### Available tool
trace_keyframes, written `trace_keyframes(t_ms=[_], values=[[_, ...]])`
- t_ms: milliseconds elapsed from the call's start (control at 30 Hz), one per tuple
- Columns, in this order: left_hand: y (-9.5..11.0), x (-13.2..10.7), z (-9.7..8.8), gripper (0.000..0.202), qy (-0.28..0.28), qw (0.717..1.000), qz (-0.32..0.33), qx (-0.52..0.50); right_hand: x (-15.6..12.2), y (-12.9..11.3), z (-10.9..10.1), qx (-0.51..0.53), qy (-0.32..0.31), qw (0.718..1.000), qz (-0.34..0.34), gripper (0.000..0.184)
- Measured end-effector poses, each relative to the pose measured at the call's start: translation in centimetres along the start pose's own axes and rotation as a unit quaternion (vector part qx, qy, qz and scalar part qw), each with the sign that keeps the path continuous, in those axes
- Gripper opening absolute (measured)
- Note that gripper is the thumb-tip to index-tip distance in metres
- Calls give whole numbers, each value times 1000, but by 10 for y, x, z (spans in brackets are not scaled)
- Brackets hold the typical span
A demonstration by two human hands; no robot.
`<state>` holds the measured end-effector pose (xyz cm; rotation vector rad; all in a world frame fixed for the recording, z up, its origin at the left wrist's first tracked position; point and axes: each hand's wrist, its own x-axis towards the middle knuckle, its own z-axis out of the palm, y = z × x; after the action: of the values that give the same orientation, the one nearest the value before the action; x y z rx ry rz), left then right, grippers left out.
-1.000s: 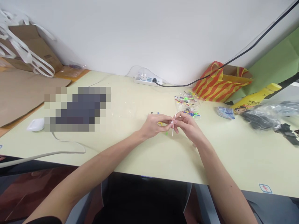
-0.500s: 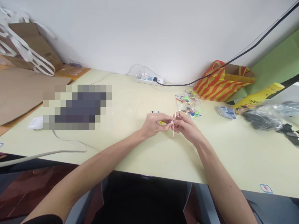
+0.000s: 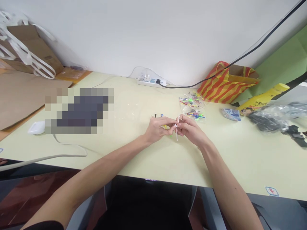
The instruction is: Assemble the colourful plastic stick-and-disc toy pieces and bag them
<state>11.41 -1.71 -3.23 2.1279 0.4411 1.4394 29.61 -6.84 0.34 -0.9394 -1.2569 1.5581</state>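
Note:
Over the table, my left hand point(image 3: 155, 130) and my right hand point(image 3: 192, 130) meet fingertip to fingertip. Between them is a thin white plastic stick point(image 3: 177, 135), nearly upright, with a small white lump at its middle. Both hands pinch it, though the fingers cover part of the grip. Small plastic pieces lie beside and behind my left hand: a black one point(image 3: 155, 115), a blue one point(image 3: 162, 115), a yellow one point(image 3: 165, 127) and a green one point(image 3: 170, 136), partly hidden. Clear bags of colourful plastic pieces point(image 3: 191, 100) rest just beyond my right hand.
A power strip point(image 3: 151, 82) sits against the wall, its black cable running up rightward. To the right are a striped paper bag point(image 3: 220, 86), a yellow bottle point(image 3: 263, 99) and plastic bags point(image 3: 266, 121). A white case point(image 3: 36, 127) and a blurred-out dark object point(image 3: 82, 110) lie left.
Both hands keep their pinch on the white stick with barely any movement. The whole view has shifted slightly.

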Motion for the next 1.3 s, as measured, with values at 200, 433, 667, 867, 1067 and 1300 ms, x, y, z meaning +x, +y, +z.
trace_keyframes(t_ms=[200, 433, 667, 867, 1067, 1300], values=[[-1, -2, 3, 12, 0, 1000, 3, 22, 1, 0, 1, -1, 0, 1000, 9, 18], [0, -1, -1, 15, 7, 999, -22, 33, -1, -3, 1, 18, 3, 1000, 7, 14], [7, 6, -5, 9, 29, 999, -41, 4, -1, -5, -6, 8, -29, 1000, 9, 14], [-2, 7, -5, 22, 7, 996, -84, -34, -6, -11, -25, 16, -14, 999, 24, 17], [-7, 6, -7, 31, -15, 995, -92, -41, -7, -10, -38, 0, 51, 999, 19, 23], [-3, 5, -6, 22, -38, 997, -59, 16, -5, -4, -44, -17, 112, 993, 24, 28]])
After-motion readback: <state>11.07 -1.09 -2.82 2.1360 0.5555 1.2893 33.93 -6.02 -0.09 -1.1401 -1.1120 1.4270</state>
